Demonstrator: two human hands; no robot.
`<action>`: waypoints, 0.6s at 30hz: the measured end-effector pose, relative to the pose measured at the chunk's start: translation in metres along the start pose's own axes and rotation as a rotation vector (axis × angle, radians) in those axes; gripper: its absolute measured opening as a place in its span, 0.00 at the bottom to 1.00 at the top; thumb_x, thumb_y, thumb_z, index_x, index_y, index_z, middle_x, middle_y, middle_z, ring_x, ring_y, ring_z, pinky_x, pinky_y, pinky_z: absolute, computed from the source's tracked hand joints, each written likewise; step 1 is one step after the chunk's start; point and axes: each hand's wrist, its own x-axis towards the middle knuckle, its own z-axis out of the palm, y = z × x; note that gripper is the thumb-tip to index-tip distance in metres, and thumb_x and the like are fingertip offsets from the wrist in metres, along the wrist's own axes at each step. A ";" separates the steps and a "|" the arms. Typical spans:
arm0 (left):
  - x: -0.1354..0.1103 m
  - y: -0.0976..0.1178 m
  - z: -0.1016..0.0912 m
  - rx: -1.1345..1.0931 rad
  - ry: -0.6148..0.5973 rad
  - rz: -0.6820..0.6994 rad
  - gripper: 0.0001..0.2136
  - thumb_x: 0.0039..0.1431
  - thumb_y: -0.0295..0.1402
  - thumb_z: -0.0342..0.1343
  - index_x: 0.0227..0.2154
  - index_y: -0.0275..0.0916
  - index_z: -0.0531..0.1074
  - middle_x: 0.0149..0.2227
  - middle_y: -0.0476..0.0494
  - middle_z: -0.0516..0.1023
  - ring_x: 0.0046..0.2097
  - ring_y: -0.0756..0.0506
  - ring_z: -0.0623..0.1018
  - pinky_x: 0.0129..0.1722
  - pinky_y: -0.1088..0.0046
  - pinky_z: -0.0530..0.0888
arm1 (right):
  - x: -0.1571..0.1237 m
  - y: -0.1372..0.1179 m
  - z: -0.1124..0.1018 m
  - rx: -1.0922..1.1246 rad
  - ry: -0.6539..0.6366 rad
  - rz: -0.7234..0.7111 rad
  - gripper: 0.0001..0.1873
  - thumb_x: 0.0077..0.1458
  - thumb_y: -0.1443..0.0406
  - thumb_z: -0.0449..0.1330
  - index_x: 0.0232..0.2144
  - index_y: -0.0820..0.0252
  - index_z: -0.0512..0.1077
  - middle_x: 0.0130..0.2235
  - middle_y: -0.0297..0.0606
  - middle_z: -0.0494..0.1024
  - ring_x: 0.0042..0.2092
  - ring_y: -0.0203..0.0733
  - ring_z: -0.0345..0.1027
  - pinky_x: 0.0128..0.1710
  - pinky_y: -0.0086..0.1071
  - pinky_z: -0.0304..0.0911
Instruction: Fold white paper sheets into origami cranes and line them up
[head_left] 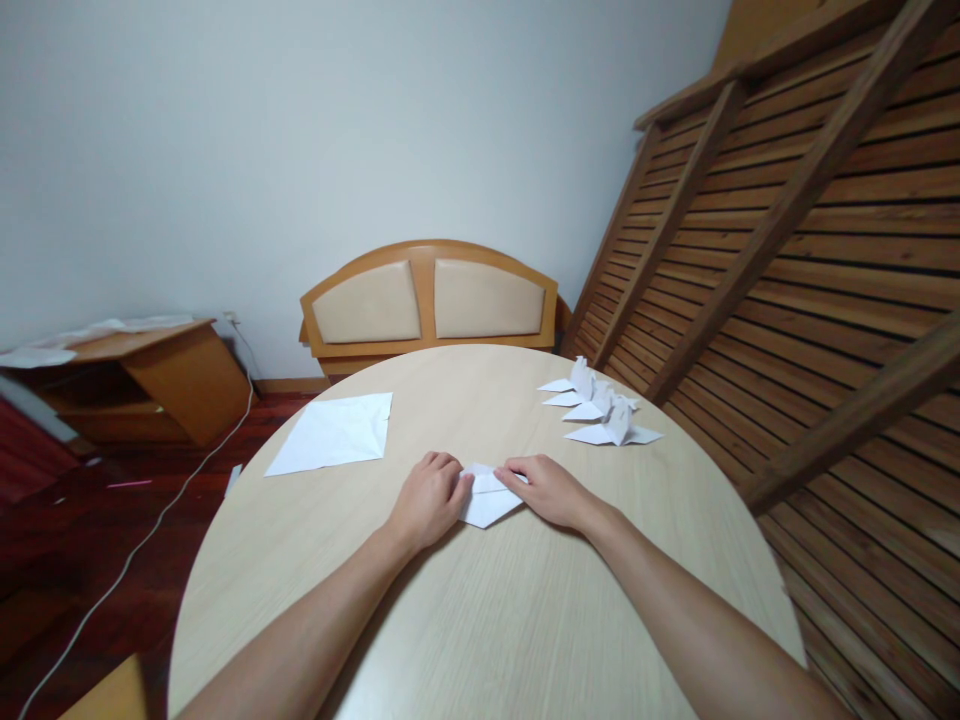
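A folded white paper (486, 506) lies on the round table (480, 620) between my hands, with a pointed corner toward me. My left hand (432, 497) grips its left side, thumb on top of the paper. On the opposite side my right hand (550, 488) pinches the right part, its thumb and fingers near the upper fold. The fingers partly cover both side edges of the paper. Beyond my right hand stand several folded white paper figures (616, 424) in a row. Flat white paper sheets (330, 434) rest on the table to the left.
A wooden headboard (426, 262) with two cream panels stands behind the table. Slatted wooden boards (825, 260) lean along the right side. At the left are a low wooden cabinet (180, 385) and a white cable (161, 515) across the dark red floor.
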 end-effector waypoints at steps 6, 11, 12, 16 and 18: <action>-0.004 0.000 -0.002 -0.012 0.090 0.039 0.12 0.65 0.35 0.51 0.48 0.37 0.69 0.57 0.34 0.70 0.59 0.38 0.68 0.58 0.55 0.67 | 0.001 -0.002 0.004 -0.124 0.039 0.022 0.23 0.67 0.55 0.50 0.27 0.59 0.76 0.28 0.39 0.79 0.29 0.39 0.69 0.28 0.30 0.51; -0.008 0.009 -0.005 -0.096 -0.022 0.236 0.17 0.64 0.32 0.51 0.55 0.40 0.67 0.60 0.37 0.69 0.60 0.41 0.69 0.61 0.59 0.67 | 0.002 0.004 0.004 -0.243 0.107 0.094 0.23 0.67 0.54 0.49 0.28 0.58 0.77 0.28 0.41 0.80 0.30 0.42 0.72 0.29 0.32 0.53; -0.008 0.010 -0.003 -0.108 -0.064 0.257 0.18 0.64 0.32 0.51 0.57 0.40 0.66 0.60 0.38 0.70 0.60 0.41 0.70 0.61 0.59 0.67 | 0.002 0.006 0.004 -0.257 0.115 0.112 0.22 0.67 0.54 0.50 0.29 0.58 0.77 0.29 0.42 0.81 0.31 0.43 0.72 0.30 0.32 0.54; -0.008 0.008 0.003 -0.120 -0.155 0.294 0.19 0.66 0.32 0.48 0.59 0.41 0.66 0.62 0.38 0.69 0.62 0.41 0.69 0.63 0.57 0.66 | 0.003 0.010 0.001 -0.282 0.195 0.125 0.15 0.65 0.58 0.53 0.35 0.58 0.77 0.36 0.42 0.81 0.39 0.45 0.74 0.38 0.34 0.62; -0.009 0.006 0.004 -0.109 -0.172 0.296 0.20 0.67 0.32 0.47 0.61 0.41 0.64 0.63 0.38 0.67 0.65 0.41 0.66 0.63 0.56 0.65 | 0.003 0.008 0.001 -0.263 0.232 0.034 0.14 0.65 0.60 0.53 0.42 0.59 0.76 0.44 0.44 0.80 0.46 0.46 0.72 0.47 0.37 0.63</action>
